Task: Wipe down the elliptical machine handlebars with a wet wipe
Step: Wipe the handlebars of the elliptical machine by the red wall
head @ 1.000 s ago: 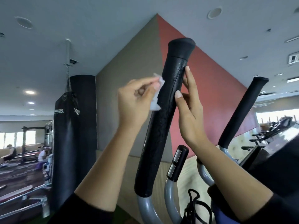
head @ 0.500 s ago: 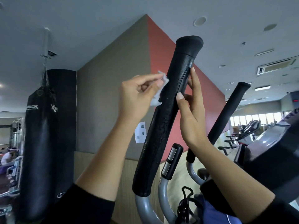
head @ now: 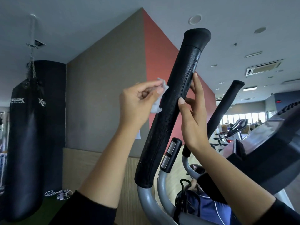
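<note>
A tall black padded handlebar (head: 170, 111) of the elliptical rises up the middle of the view, its surface damp and pebbled. My left hand (head: 138, 104) pinches a crumpled white wet wipe (head: 158, 104) against the bar's left side at mid height. My right hand (head: 194, 114) holds the bar from the right, thumb on the front and fingers behind. A second black handlebar (head: 225, 104) stands further right. Between them is a short black grip (head: 171, 155) with silver sensor plates.
A black punching bag (head: 30, 135) hangs at the left. The machine's console (head: 267, 146) juts in at the right. Grey metal tubes (head: 146, 202) carry the bars. A dark bag (head: 203, 207) sits below. A grey and red wall is behind, more gym machines far right.
The view has shifted a little lower and left. My left hand with the wipe has slid slightly down the bar; my right hand stays holding it.
</note>
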